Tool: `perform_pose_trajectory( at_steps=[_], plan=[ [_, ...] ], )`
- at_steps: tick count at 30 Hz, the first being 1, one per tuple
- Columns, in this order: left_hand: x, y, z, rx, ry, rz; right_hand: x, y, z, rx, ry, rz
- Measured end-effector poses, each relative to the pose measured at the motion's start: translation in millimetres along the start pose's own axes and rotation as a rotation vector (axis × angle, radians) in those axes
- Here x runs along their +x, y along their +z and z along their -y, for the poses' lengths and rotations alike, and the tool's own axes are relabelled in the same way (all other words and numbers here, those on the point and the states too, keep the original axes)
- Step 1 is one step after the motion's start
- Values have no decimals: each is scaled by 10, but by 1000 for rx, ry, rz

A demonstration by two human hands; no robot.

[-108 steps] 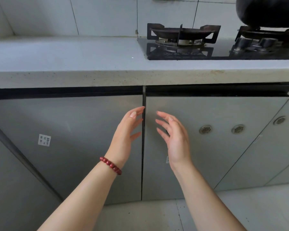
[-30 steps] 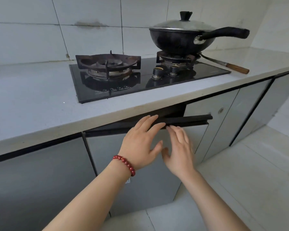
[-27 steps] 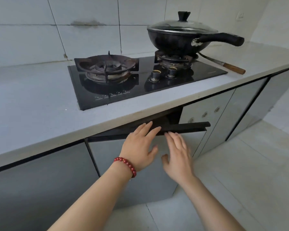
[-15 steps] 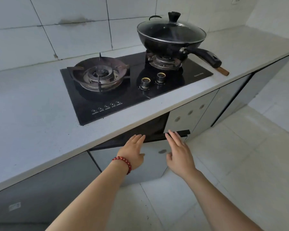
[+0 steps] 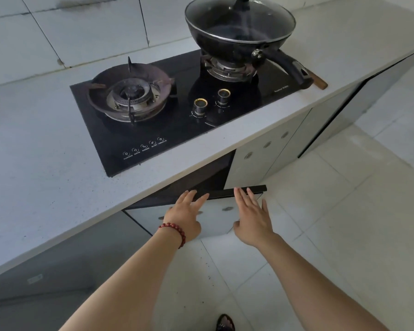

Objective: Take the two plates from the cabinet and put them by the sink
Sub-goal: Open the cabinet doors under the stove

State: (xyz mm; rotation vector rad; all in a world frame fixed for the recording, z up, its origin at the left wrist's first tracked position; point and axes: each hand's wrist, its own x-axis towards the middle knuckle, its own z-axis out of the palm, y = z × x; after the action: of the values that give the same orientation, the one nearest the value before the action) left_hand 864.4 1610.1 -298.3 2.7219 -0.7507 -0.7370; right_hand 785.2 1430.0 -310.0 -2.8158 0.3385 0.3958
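A grey cabinet door (image 5: 219, 219) under the hob stands swung out towards me, its black top edge (image 5: 225, 193) level with my fingertips. My left hand (image 5: 185, 215), with a red bead bracelet on the wrist, lies flat against the door with the fingers apart. My right hand (image 5: 251, 215) is spread beside it, fingertips at the black edge. Neither hand holds anything. The cabinet's inside (image 5: 201, 180) is dark; no plates or sink are in view.
A black two-burner gas hob (image 5: 177, 111) is set in the grey countertop (image 5: 38, 168). A lidded black wok (image 5: 239, 27) sits on the right burner, handle over the counter's front. More grey cabinet doors (image 5: 261, 151) run right. A shoe tip (image 5: 225, 323) shows on the tiled floor.
The cabinet door has swung further out. The view has risen and now looks down onto the hob. Both hands stay flat on the door, a little further apart.
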Motion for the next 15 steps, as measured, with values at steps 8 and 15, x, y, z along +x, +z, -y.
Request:
perform_pose_trajectory(
  at_steps=[8,15],
  plan=[
    [-221,45,-89,100,-14,78,-355,-13,27,23,25,39],
    [-454,157,-161,113,-39,103,-648,-46,102,78,25,71]
  ],
)
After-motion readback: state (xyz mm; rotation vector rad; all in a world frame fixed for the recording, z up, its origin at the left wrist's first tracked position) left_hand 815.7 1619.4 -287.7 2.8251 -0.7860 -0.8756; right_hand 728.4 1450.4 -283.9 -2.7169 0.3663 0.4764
